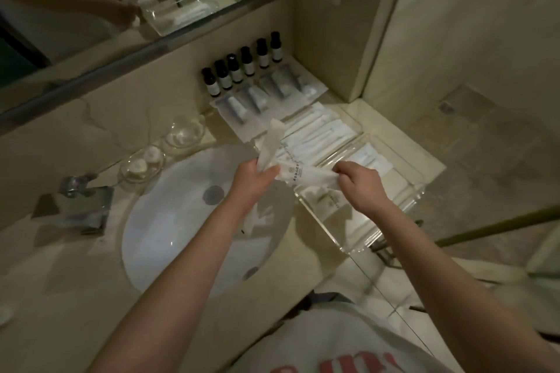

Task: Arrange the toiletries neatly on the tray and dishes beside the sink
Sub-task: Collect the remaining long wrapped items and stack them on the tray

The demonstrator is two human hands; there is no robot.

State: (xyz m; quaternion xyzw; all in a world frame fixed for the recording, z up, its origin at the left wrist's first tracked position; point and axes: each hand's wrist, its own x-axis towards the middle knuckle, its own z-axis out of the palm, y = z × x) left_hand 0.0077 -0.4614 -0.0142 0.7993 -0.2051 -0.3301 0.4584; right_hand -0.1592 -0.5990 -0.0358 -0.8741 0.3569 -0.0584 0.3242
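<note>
A long white printed sachet point(303, 174) is held level between both hands, above the near left corner of a clear acrylic tray point(354, 248) that stands on the beige stone counter point(424, 157) to the right of a white oval sink basin point(169, 221). The sachet's right end is pinched by the curled fingers and thumb of the right hand point(360, 184). Its left end is gripped by the left hand point(251, 178), whose fingers are also closed round a bunch of loose white paper packets point(274, 139); these stick up above the fist and hang below it over the basin. More flat white packets point(321, 133) are laid side by side inside the tray. Behind the tray, small grey tubes point(260, 100) are seen lying in a row, and behind these six dark bottles with white labels point(242, 66) are stood upright in a line against the wall. Two round clear glass dishes point(185, 133) are set at the basin's far edge, the nearer one holding two small white round items point(145, 159). A chrome tap point(75, 206) is mounted to the left of the basin.
</note>
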